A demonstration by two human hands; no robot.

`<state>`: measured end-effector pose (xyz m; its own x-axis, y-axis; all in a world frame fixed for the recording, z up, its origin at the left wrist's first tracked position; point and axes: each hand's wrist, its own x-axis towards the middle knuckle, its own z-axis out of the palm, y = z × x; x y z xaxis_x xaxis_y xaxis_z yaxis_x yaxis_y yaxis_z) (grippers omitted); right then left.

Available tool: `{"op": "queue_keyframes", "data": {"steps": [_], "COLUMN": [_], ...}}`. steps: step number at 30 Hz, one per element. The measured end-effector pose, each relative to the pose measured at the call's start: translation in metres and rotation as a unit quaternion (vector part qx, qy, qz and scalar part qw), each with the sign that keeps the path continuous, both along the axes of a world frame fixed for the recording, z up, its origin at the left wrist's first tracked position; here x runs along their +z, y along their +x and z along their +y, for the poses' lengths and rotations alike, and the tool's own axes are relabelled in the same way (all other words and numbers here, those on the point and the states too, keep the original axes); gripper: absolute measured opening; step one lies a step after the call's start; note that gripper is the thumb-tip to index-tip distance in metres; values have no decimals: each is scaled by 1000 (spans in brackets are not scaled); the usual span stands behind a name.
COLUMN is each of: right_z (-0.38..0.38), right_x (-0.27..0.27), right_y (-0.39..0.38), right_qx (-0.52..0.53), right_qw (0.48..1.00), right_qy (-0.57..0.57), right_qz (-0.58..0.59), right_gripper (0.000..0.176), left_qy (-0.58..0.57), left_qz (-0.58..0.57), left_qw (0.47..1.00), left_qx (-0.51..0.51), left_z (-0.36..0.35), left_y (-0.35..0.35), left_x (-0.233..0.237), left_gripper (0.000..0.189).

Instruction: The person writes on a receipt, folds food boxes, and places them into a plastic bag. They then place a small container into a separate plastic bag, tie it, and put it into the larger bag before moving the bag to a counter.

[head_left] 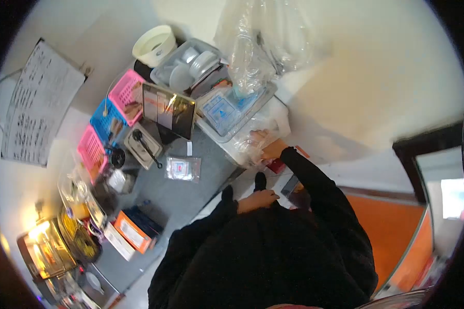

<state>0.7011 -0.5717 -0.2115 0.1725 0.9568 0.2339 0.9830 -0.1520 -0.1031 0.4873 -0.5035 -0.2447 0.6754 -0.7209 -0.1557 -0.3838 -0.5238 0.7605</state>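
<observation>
Right hand [267,144] touches clear plastic [248,148], left hand [257,201] lies beyond counter edge [195,210]; I cannot tell either's grip.

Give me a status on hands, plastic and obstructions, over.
Right hand at clear plastic, grip unclear. Left hand by the waist, nothing seen in it. Tub close beside the plastic, hanging bags reaching down over it.

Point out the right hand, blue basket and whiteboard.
Right hand [272,148]: head view, back of the hand.
Blue basket [98,120]: head view, side wall.
Whiteboard [41,105]: head view, middle of its face.
</observation>
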Motion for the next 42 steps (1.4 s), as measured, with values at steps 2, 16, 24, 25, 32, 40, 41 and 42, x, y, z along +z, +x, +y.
{"op": "queue_keyframes", "data": {"steps": [2,16,24,25,32,40,41,42], "right_z": [8,39,31,32,39,32,27,23], "right_x": [1,-7,27,27,-40,-12,-9,-12], "right_y": [16,61,46,46,74,51,43,40], "right_qx": [69,64,158,161,231,40,34,35], "right_qw": [993,947,968,964,961,967,991,992], "right_qy": [-98,-43,-171,-196,3,-73,-42,-34], "right_qz": [-17,312,98,85,152,241,122,118], "right_gripper": [55,30,31,31,26,37,37,36], "left_qy": [5,227,231,235,234,175,202,118], "left_qz": [-27,-166,-143,-157,-147,-246,-231,-192], "left_qw": [999,780,792,787,811,784,772,780], "left_qx": [42,560,546,548,516,542,557,584], "left_z": [-28,-37,-36,-36,-41,16,27,38], "left_y": [25,116,86,85,88,174,161,162], "left_x": [-31,23,12,12,20,-117,-69,-65], "left_gripper": [46,60,43,41,29,38,35,37]}}
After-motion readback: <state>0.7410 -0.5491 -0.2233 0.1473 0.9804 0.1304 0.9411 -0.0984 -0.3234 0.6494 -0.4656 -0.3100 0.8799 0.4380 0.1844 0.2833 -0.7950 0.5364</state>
